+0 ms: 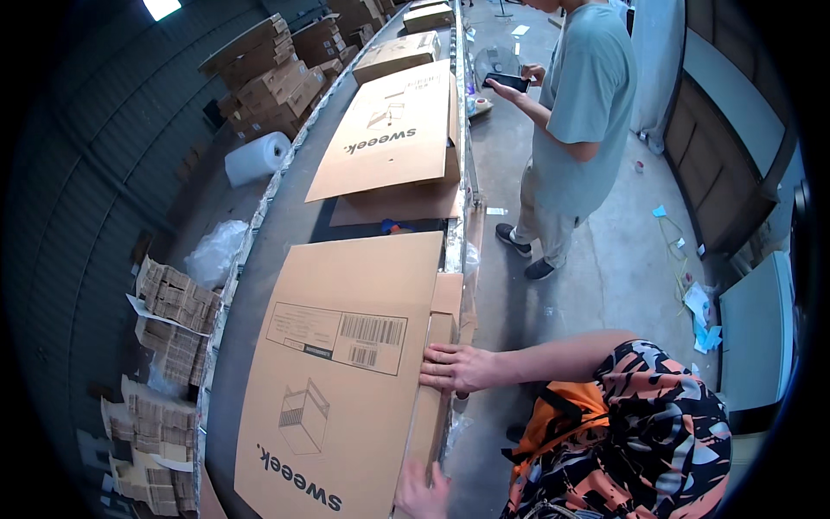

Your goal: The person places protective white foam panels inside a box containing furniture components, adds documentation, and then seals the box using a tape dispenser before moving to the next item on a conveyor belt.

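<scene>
A brown cardboard box (363, 277) lies along the conveyor beside me, its broad top panel printed with dark lettering, a label block with barcodes and a line drawing of furniture. My right hand (460, 368) reaches in from the right, its fingers stretched out over the box's near long edge. Lower down that side, my left hand (424, 493) is slightly blurred, thumb apart from the fingers, against the narrow side flap (424, 432). The lower end of the box runs out of view. Farther along is a second printed box (389, 130) with its top panel partly raised.
More boxes (398, 56) sit farther up the dark conveyor belt (251, 303). Flattened cardboard stacks (177, 298) and a bubble-wrap roll (258, 159) line its far side. To the right, a person (588, 112) stands holding a phone (508, 82). Scraps (705, 316) litter the floor.
</scene>
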{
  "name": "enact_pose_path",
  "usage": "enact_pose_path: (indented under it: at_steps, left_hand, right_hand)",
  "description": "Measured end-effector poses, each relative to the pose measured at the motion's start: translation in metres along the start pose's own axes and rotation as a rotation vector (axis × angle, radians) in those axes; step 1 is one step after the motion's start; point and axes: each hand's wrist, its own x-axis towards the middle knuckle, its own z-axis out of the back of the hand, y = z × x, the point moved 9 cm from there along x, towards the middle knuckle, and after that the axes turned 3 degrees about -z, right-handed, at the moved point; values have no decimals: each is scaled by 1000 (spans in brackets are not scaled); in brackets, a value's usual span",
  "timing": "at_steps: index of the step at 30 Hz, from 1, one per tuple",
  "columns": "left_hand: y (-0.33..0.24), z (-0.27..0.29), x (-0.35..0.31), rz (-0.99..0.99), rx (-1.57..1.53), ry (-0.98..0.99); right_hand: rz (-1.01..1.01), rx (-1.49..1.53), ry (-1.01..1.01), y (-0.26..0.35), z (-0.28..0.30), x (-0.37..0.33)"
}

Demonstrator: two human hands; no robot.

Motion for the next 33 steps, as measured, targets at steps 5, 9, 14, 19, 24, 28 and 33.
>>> enact_pose_path:
  at_steps: [5,9,14,19,24,28,33]
  left_hand:
    - [-43,68,19,-330,156,-12]
    - [-64,32,86,-221,440,178]
    - [-57,-28,94,-342,485,157]
    - [-63,-32,94,-323,446,176]
    - [-81,-30,102,-368,475,156]
    - [-75,-31,113,-397,475,149]
    - [-87,-22,119,-451,489,49]
  right_hand:
    - [69,-103,76,-6,-3,5]
    - [85,-74,82,-1,8,17]
    - [-87,143,90,-17,15,2]
    - [-234,345,-352,-6,26,-75]
    - [-252,412,-522,-54,58,-31]
    - [-247,349,-575,-73,12,15]
    - [-341,369,-578,-71,26,20]
